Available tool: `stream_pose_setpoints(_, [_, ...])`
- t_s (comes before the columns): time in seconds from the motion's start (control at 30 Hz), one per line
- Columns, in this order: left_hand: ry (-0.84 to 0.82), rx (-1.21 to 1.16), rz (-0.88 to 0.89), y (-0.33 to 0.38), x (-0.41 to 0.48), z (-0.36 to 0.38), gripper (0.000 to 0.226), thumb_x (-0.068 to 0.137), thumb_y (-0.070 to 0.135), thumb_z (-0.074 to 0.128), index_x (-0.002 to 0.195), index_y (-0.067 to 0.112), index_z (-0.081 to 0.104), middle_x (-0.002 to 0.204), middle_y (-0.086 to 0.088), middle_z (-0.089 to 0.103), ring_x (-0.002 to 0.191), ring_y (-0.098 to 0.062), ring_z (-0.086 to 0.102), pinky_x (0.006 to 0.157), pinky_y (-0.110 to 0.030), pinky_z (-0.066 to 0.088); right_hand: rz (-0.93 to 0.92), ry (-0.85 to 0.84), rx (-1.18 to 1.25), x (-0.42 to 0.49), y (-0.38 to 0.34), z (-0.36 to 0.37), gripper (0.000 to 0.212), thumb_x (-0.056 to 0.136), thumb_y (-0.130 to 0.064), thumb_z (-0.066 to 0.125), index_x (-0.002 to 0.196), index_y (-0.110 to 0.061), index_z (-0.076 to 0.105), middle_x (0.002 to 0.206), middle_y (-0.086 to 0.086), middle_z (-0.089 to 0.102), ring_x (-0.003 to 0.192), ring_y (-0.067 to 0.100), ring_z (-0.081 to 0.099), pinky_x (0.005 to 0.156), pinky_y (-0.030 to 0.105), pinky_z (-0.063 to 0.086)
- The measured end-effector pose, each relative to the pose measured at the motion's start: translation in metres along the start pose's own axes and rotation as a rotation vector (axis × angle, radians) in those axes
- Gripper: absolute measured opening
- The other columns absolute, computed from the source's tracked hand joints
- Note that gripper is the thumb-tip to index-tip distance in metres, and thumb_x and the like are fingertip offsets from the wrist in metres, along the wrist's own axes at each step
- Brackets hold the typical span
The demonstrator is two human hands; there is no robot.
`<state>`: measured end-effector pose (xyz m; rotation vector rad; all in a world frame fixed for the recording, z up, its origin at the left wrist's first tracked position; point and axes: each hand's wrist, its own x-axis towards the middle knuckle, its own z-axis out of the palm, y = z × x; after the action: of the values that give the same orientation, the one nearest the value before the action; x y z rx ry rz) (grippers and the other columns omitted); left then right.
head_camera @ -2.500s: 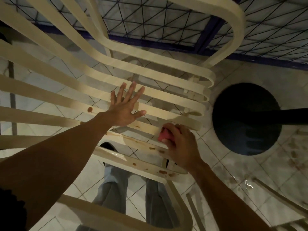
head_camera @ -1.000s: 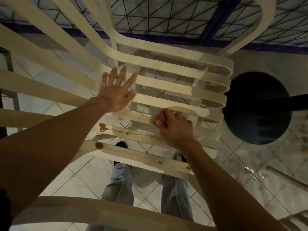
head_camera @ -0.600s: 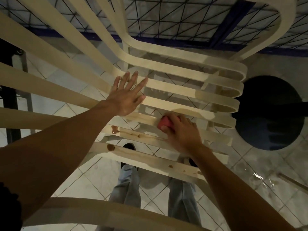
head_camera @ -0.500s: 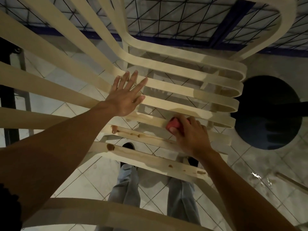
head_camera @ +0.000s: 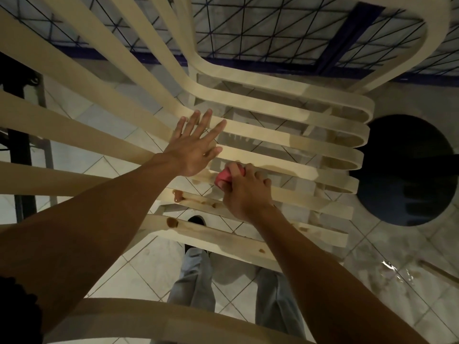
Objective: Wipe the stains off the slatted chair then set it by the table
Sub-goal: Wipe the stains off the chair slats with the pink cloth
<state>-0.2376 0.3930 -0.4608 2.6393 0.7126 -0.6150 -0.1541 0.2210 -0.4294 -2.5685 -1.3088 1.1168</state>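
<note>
Pale wood slatted chair (head_camera: 285, 135) fills my frame, seen from above, slats running from 9 o'clock across to the rounded ends at 3 o'clock. It sits directly in front of the person, over a tiled floor (head_camera: 154, 266).

Left hand (head_camera: 193, 150) is flat and spread, fingers apart, palm pressed on the slats just left of centre. Holding nothing.

Right hand (head_camera: 244, 192) is at centre, just at 4 o'clock from the left hand, nearly touching it. It's clamped around a pink cloth (head_camera: 223, 177), bunched, pressed against a slat. Can't tell if it's a cloth or a sponge, only a small pink lump shows between the fingers.

Brown stains (head_camera: 177, 194) sit on the slat at 8 o'clock from the right hand, with a wet-looking streak running right from them toward the wrist. Another brown blob (head_camera: 172, 222) on the next slat down, plus smaller spots further along that slat toward 4 o'clock.

Person's grey trouser legs (head_camera: 196, 276) and a dark shoe tip show through the gaps at 6 o'clock.

Dark round object (head_camera: 407, 170) on the floor at 3 o'clock, just beside the slat ends. Can't identify it. Blue metal grille (head_camera: 273, 28) across 12 o'clock. Floor at 4 o'clock looks wet and marked.
</note>
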Motion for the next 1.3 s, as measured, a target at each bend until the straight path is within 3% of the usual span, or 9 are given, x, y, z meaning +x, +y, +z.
stream_pose_setpoints(0.47, [-0.009, 0.014, 0.015, -0.003, 0.000, -0.003, 0.064, 0.103, 0.055, 0.019, 0.154, 0.040, -0.016, 0.159, 0.000, -0.032, 0.147, -0.022, -0.030, 0.118, -0.042, -0.018, 0.041, -0.006, -0.001, -0.001, -0.015, 0.003, 0.049, 0.098, -0.041, 0.048, 0.142, -0.028, 0.030, 0.141, 0.016, 0.037, 0.127, 0.040, 0.040, 0.109, 0.055, 0.028])
stream_pose_setpoints(0.83, [-0.019, 0.003, 0.021, -0.003, -0.003, -0.010, 0.064, 0.104, 0.053, 0.022, 0.154, 0.040, -0.016, 0.160, 0.001, -0.031, 0.147, -0.022, -0.028, 0.117, -0.040, -0.017, -0.009, -0.008, 0.064, -0.002, -0.004, -0.001, 0.049, 0.100, -0.046, 0.044, 0.145, -0.032, 0.031, 0.142, 0.010, 0.042, 0.128, 0.033, 0.042, 0.109, 0.048, 0.030])
stream_pose_setpoints(1.0, [-0.048, 0.033, 0.042, -0.002, -0.003, -0.031, 0.065, 0.104, 0.048, 0.034, 0.157, 0.038, -0.003, 0.165, -0.002, -0.015, 0.152, -0.026, -0.011, 0.121, -0.042, -0.005, 0.009, 0.009, 0.045, -0.010, 0.009, -0.006, 0.048, 0.101, -0.046, 0.043, 0.145, -0.030, 0.033, 0.145, 0.008, 0.042, 0.129, 0.032, 0.042, 0.110, 0.048, 0.031])
stream_pose_setpoints(1.13, [-0.103, 0.188, 0.055, -0.006, 0.000, -0.053, 0.069, 0.103, 0.042, 0.044, 0.158, 0.033, 0.003, 0.166, -0.004, 0.000, 0.151, -0.032, 0.001, 0.122, -0.046, 0.003, -0.041, -0.003, 0.120, 0.000, 0.001, -0.007, 0.045, 0.098, -0.048, 0.049, 0.140, -0.032, 0.040, 0.139, 0.003, 0.048, 0.125, 0.029, 0.047, 0.108, 0.046, 0.036])
stream_pose_setpoints(1.3, [-0.215, 0.490, 0.039, -0.008, -0.004, -0.061, 0.089, 0.100, 0.023, 0.051, 0.155, 0.033, -0.018, 0.165, -0.008, -0.014, 0.151, -0.039, -0.006, 0.123, -0.049, 0.001, -0.106, -0.007, 0.193, 0.020, -0.028, 0.000, 0.050, 0.095, -0.049, 0.057, 0.140, -0.030, 0.046, 0.135, 0.003, 0.054, 0.120, 0.027, 0.052, 0.104, 0.045, 0.044])
